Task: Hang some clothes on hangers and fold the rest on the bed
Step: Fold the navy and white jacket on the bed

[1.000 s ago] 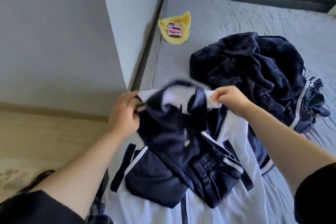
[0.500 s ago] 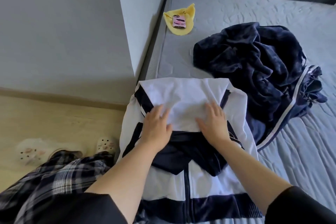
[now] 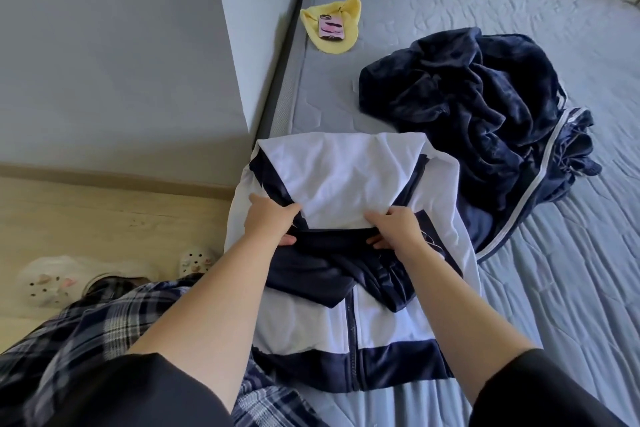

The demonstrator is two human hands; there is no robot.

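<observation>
Half a second ago our palms lay flat, but now our left hand and right hand, set apart, pinch the folded edge of the white-and-navy jacket on the bed beneath them, so we judge another fold is starting.

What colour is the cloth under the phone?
Pale yellow cloth, lying under the pink-cased phone; the head view shows it.

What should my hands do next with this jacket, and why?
Probably fold the top half down onto the hem: left hand and right hand both grip the jacket at mid-chest, and its lower half lies unfolded on the bed.
</observation>
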